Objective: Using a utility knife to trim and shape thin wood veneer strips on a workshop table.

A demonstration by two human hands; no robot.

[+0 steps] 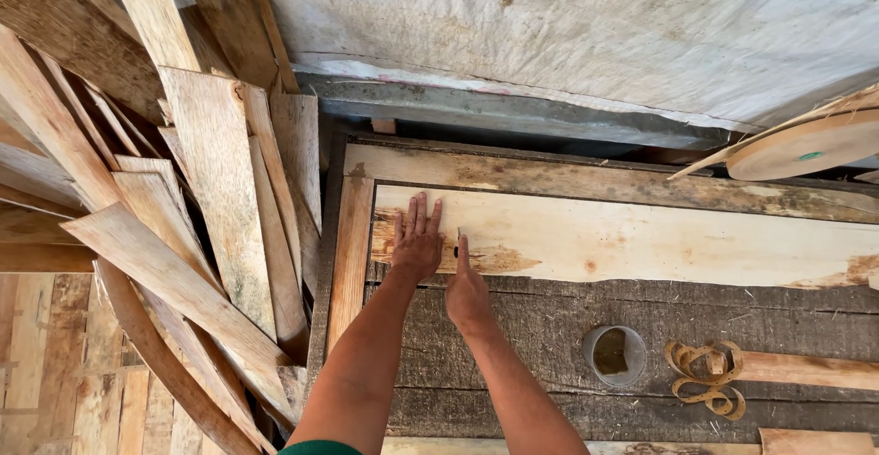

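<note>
Both hands [417,246] press a pale board [641,235].

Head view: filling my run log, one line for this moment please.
left hand flat on pale board | right hand edge-on beside it, marking tool unclear | bench

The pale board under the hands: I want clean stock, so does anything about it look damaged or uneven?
Yes. The pale board has brown stained patches beside the left hand and right hand, and more at its far right end. Its near edge is wavy, not straight. Curled wood shavings lie loose on the dark bench.
</note>
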